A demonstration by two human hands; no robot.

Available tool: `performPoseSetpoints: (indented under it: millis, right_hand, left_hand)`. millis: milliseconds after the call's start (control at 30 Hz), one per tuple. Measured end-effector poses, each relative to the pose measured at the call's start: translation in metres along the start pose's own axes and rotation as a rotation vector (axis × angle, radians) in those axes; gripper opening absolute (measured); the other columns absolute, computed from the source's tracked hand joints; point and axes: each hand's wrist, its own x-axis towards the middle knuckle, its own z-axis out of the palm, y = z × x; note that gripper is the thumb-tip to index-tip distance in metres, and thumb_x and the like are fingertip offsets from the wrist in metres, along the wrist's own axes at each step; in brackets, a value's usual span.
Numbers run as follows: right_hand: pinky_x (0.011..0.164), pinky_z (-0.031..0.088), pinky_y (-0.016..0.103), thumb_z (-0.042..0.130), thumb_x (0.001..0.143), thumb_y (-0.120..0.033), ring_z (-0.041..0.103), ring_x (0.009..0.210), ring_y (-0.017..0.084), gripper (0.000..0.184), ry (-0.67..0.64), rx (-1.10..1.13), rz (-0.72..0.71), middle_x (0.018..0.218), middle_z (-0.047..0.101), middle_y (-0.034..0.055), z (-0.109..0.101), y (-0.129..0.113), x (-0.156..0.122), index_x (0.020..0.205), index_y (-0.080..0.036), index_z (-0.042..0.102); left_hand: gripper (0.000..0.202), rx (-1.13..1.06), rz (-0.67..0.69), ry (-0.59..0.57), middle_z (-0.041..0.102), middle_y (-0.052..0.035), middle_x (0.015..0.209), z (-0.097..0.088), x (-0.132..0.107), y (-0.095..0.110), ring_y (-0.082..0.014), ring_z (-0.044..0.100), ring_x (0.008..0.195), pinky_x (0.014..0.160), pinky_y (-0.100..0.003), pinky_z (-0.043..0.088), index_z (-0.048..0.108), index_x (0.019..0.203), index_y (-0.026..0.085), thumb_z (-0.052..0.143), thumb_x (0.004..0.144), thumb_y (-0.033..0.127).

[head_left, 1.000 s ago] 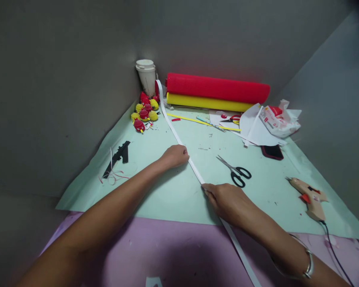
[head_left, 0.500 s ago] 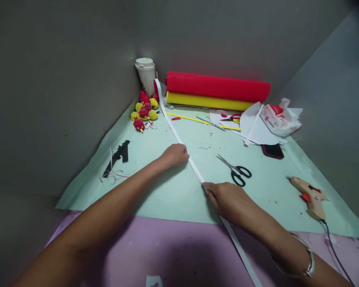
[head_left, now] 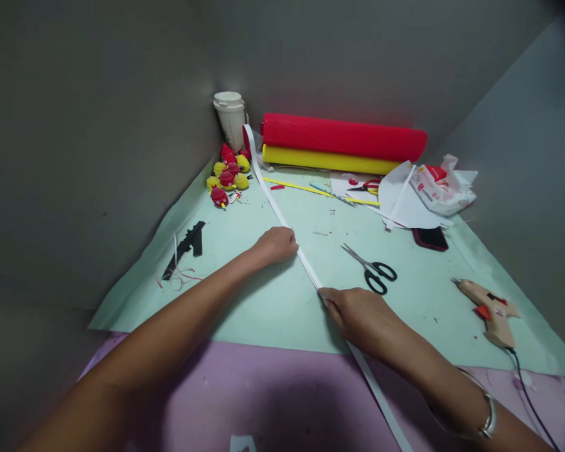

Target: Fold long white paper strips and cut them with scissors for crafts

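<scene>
A long white paper strip (head_left: 274,206) runs from the back left of the table, under both hands, down past the front edge. My left hand (head_left: 277,245) is closed on it near the middle, fingers curled inward. Nearer to me, my right hand (head_left: 358,311) pinches the same strip between thumb and fingers. Between the hands the strip lies straight and looks layered. Its far end curls up beside a white cup. Black-handled scissors (head_left: 371,269) lie just beyond my right hand, blades pointing away to the left.
Red and yellow rolls (head_left: 343,138) lie at the back, near a white lidded cup (head_left: 230,119) and small red and yellow figures (head_left: 226,180). To the right are a tissue pack (head_left: 440,188), a phone (head_left: 430,238) and a corded glue gun (head_left: 489,307). Black scraps (head_left: 186,248) lie left.
Both hands keep their hold on the strip in the same places. The whole view has shifted only very slightly.
</scene>
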Motion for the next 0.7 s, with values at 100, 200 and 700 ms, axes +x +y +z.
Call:
performPoseSetpoints:
  millis: [100, 200, 700]
  right_hand:
    - [0.056, 0.031, 0.028, 0.039, 0.093, -0.022, 0.067, 0.072, 0.023, 0.035, 0.005, 0.002, -0.005, 0.083, 0.073, 0.0118, 0.0002, 0.0001, -0.0003, 0.117, -0.021, 0.065]
    - [0.056, 0.031, 0.028, 0.041, 0.092, -0.021, 0.066, 0.07, 0.022, 0.034, 0.02, -0.011, -0.011, 0.082, 0.073, 0.0118, 0.0013, 0.0007, -0.0003, 0.116, -0.02, 0.065]
    - [0.059, 0.034, 0.028, 0.038, 0.094, -0.022, 0.068, 0.077, 0.024, 0.036, -0.046, -0.035, 0.02, 0.087, 0.073, 0.0109, -0.0029, -0.0027, 0.0003, 0.12, -0.023, 0.062]
  left_hand:
    - [0.017, 0.014, -0.003, -0.006, 0.067, -0.0122, 0.087, -0.0007, -0.0008, 0.0011, -0.0247, 0.059, 0.077, 0.063, -0.03, 0.039, 0.065, 0.078, 0.017, 0.052, 0.077, 0.027]
    - [0.018, 0.027, -0.008, -0.008, 0.067, -0.0129, 0.088, -0.0009, -0.001, 0.0017, -0.0247, 0.06, 0.077, 0.064, -0.031, 0.039, 0.066, 0.079, 0.017, 0.051, 0.077, 0.027]
    - [0.014, 0.012, -0.021, 0.065, 0.066, -0.0044, 0.083, 0.0012, 0.0007, -0.0064, -0.0192, 0.059, 0.073, 0.059, -0.028, 0.038, 0.058, 0.078, 0.021, 0.061, 0.076, 0.034]
